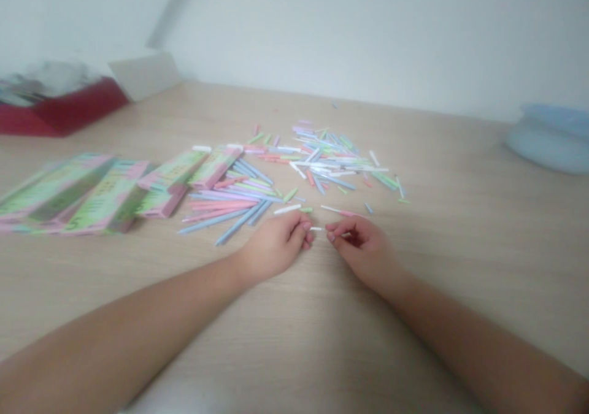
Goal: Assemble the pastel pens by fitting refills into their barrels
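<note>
Far left, red box (80, 108) on pale wood-grain worktop (473, 242). Next, green-and-pink printed cardboard boxes (109, 194), then loose long pastel sticks (225, 205). Left hand (275, 247): fingers curled, thumb and finger pinched on thin white stick (316, 229), which sits between both hands. Behind it, scattered short pastel pieces (327, 167). Right hand (365, 251): fingertips nearly together at stick's right end; blurred, can't tell if gripping. Far right, pale blue rounded object (552, 141).

Looks bare along left forearm (138, 322) and right forearm (478, 328), tapers smoothly toward left hand (278, 245) and right hand (370, 251) (finer detail lost to blur).
</note>
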Motion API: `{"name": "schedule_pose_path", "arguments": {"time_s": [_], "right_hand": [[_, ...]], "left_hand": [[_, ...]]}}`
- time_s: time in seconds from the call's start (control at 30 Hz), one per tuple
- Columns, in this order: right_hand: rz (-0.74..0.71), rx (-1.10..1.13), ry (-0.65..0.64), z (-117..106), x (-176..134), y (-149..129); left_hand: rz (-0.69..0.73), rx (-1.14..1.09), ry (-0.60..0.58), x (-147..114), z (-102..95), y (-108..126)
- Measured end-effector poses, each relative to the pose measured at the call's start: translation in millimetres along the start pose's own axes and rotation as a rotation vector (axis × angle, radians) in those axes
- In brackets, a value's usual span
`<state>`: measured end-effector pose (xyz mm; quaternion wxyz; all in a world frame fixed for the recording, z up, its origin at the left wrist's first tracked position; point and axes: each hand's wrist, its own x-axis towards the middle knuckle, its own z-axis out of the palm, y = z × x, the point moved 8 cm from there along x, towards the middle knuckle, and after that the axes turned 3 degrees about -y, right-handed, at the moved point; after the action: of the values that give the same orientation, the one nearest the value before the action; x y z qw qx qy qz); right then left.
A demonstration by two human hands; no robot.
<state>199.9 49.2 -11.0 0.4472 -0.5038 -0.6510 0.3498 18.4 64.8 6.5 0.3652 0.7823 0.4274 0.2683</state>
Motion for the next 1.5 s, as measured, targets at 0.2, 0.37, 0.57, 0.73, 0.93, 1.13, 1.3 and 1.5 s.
{"name": "schedule_pose_path", "arguments": {"time_s": [0.2, 0.37, 0.57, 0.73, 0.93, 1.13, 1.3, 1.5], "right_hand": [[0.011, 0.030, -0.012, 1, 1, -1], [0.021, 0.038, -0.024, 1, 1, 0], [0.015, -0.004, -0.020, 1, 0, 1], [0.008, -0.004, -0.047, 4, -2, 1], [-0.024, -0.053, -0.113, 8, -1, -6], [-0.019, -0.051, -0.209, 16, -5, -7], [-0.139, -0.261, -0.288, 22, -12, -21], [-0.273, -0.361, -0.410, 30, -16, -38]], "left_hand": [[0.001, 0.009, -0.004, 0, -0.3, 1], [0.002, 0.019, -0.004, 0, 0.3, 0], [0.023, 0.074, 0.017, -1, 0.7, 1], [0.060, 0.104, 0.003, -2, 1.2, 6], [0.114, 0.173, 0.006, -4, 2.8, 6], [0.064, 0.141, -0.015, -5, 3.4, 0], [0.105, 0.216, -0.035, -8, 3.6, 3], [0.114, 0.194, -0.108, -12, 9.7, 3]]}}
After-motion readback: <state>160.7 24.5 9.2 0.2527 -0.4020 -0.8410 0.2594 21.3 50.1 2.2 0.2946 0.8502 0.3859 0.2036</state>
